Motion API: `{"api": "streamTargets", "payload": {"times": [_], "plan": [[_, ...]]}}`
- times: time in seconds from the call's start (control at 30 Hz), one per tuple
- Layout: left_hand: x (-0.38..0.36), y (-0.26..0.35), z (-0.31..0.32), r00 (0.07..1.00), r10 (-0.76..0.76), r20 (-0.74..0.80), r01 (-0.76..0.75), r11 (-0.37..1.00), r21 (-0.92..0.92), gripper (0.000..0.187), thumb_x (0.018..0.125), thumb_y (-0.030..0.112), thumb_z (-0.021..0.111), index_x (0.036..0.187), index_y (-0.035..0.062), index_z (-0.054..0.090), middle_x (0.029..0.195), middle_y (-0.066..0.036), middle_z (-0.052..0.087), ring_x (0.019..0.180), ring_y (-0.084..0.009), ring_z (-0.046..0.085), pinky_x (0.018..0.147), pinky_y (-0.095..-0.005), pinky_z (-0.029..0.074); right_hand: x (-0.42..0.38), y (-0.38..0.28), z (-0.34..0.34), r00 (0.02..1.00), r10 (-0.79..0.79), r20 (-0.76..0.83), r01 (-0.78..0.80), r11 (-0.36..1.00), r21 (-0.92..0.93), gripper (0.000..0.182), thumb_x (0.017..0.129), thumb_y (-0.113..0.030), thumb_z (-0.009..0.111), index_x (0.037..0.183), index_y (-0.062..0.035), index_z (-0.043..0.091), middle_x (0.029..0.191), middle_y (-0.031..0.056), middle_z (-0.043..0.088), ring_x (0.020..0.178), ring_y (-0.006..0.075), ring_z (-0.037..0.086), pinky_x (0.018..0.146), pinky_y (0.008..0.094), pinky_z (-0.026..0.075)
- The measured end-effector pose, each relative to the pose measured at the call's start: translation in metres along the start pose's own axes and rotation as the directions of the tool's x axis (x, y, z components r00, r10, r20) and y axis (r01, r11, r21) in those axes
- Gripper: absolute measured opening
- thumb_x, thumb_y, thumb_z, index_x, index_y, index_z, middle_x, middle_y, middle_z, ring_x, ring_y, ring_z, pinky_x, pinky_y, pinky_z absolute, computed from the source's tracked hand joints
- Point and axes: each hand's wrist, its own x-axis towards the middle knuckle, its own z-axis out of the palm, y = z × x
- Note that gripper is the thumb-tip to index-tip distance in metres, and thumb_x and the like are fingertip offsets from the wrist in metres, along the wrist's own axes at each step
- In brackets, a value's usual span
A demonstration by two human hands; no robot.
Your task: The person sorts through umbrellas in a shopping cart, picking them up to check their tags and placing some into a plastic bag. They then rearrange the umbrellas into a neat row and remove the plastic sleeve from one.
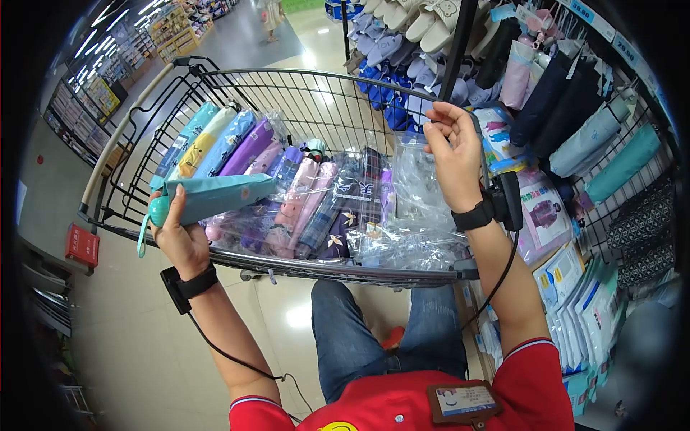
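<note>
Umbrella, teal, folded (215, 197): left of centre, lying level over the cart's near-left corner
Left hand (181, 237): fingers wrapped round the umbrella's handle end
Plastic sleeve, clear, empty (420, 179): centre right, hanging over the cart
Right hand (454, 154): fingertips pinched on the sleeve's top edge
Wire cart (302, 93): centre frame, packed with bagged umbrellas (302, 205)
Rack (589, 136): right edge, hung with umbrellas
</note>
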Motion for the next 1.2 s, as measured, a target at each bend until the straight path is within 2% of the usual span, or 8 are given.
{"api": "streamTargets", "payload": {"times": [0.4, 0.5, 0.73, 0.8, 0.9, 1.03, 1.17, 1.2], "plan": [[0.001, -0.002, -0.001, 0.997, 0.057, 0.048, -0.058, 0.998, 0.029, 0.041, 0.076, 0.001, 0.072, 0.111, 0.0028, 0.05, 0.097, -0.007, 0.059, 0.093, -0.0193, 0.057, 0.086, -0.0355, 0.044, -0.003, 0.016, 0.003, 0.985, 0.031, 0.172, -0.011, 0.993, -0.114, 0.032, 0.081, -0.005, 0.062, 0.11, 0.0017, 0.053, 0.101, 0.0092, 0.057, 0.084, 0.0123, 0.055, 0.079, 0.0251, 0.045], [0.0, -0.001, 0.0, 0.998, 0.055, 0.042, -0.056, 0.998, 0.025, 0.042, 0.076, 0.0, 0.072, 0.112, 0.0021, 0.05, 0.097, -0.007, 0.059, 0.092, -0.0192, 0.058, 0.086, -0.0347, 0.045, -0.004, 0.018, 0.005, 0.972, 0.064, 0.228, -0.013, 0.976, -0.216, 0.033, 0.081, -0.007, 0.063, 0.112, 0.001, 0.052, 0.102, 0.0087, 0.057, 0.083, 0.0116, 0.054, 0.077, 0.0249, 0.046], [0.005, -0.005, -0.003, 0.995, 0.087, 0.049, -0.088, 0.996, 0.027, 0.042, 0.074, -0.002, 0.073, 0.11, 0.001, 0.05, 0.098, -0.009, 0.061, 0.091, -0.0198, 0.06, 0.086, -0.0343, 0.046, -0.007, 0.02, 0.008, 0.956, 0.07, 0.285, 0.019, 0.954, -0.298, 0.033, 0.081, -0.008, 0.064, 0.112, 0.0002, 0.053, 0.101, 0.0086, 0.058, 0.081, 0.0108, 0.054, 0.076, 0.0247, 0.046], [0.004, -0.007, -0.001, 0.992, 0.101, 0.074, -0.101, 0.995, -0.006, 0.04, 0.072, -0.003, 0.074, 0.107, 0.0018, 0.053, 0.094, -0.007, 0.062, 0.088, -0.018, 0.06, 0.082, -0.0296, 0.045, -0.007, 0.023, 0.008, 0.95, 0.054, 0.307, 0.037, 0.958, -0.283, 0.031, 0.082, -0.008, 0.064, 0.11, -0.0001, 0.055, 0.1, 0.0083, 0.059, 0.082, 0.0107, 0.055, 0.076, 0.0243, 0.046], [0.002, -0.006, 0.003, 0.989, 0.129, 0.074, -0.129, 0.992, -0.01, 0.038, 0.07, -0.004, 0.075, 0.102, 0.0046, 0.055, 0.091, -0.006, 0.062, 0.083, -0.0167, 0.061, 0.078, -0.0282, 0.046, -0.009, 0.023, 0.009, 0.936, 0.068, 0.345, 0.068, 0.928, -0.368, 0.024, 0.083, -0.007, 0.063, 0.106, -0.0002, 0.059, 0.098, 0.0066, 0.061, 0.086, 0.0106, 0.055, 0.077, 0.0234, 0.046], [0.004, -0.009, 0.001, 0.979, 0.122, 0.162, -0.116, 0.992, -0.046, 0.034, 0.07, -0.003, 0.075, 0.097, 0.0055, 0.057, 0.089, -0.005, 0.062, 0.081, -0.0154, 0.061, 0.076, -0.0269, 0.048, -0.014, 0.023, 0.012, 0.873, 0.138, 0.468, 0.083, 0.904, -0.42, 0.019, 0.086, -0.01, 0.061, 0.102, -0.0006, 0.061, 0.095, 0.0044, 0.063, 0.085, 0.0116, 0.056, 0.078, 0.0244, 0.044], [0.002, -0.006, 0.002, 0.966, 0.139, 0.218, -0.144, 0.99, 0.008, 0.036, 0.071, 0.001, 0.076, 0.102, 0.0045, 0.057, 0.092, -0.006, 0.063, 0.083, -0.0158, 0.062, 0.076, -0.0273, 0.048, -0.024, 0.017, 0.016, 0.751, 0.242, 0.614, 0.141, 0.85, -0.507, 0.02, 0.084, -0.011, 0.062, 0.102, -0.0019, 0.06, 0.089, 0.0027, 0.062, 0.079, 0.0094, 0.054, 0.072, 0.0228, 0.044], [0.0, -0.004, 0.002, 0.967, 0.058, 0.247, -0.064, 0.998, 0.017, 0.034, 0.072, 0.002, 0.075, 0.1, 0.005, 0.057, 0.091, -0.005, 0.063, 0.083, -0.0154, 0.061, 0.075, -0.0274, 0.048, -0.027, 0.02, 0.016, 0.717, 0.256, 0.649, 0.145, 0.855, -0.498, 0.021, 0.084, -0.012, 0.062, 0.103, -0.0026, 0.06, 0.086, 0.0019, 0.061, 0.075, 0.009, 0.053, 0.07, 0.0224, 0.043]]}}
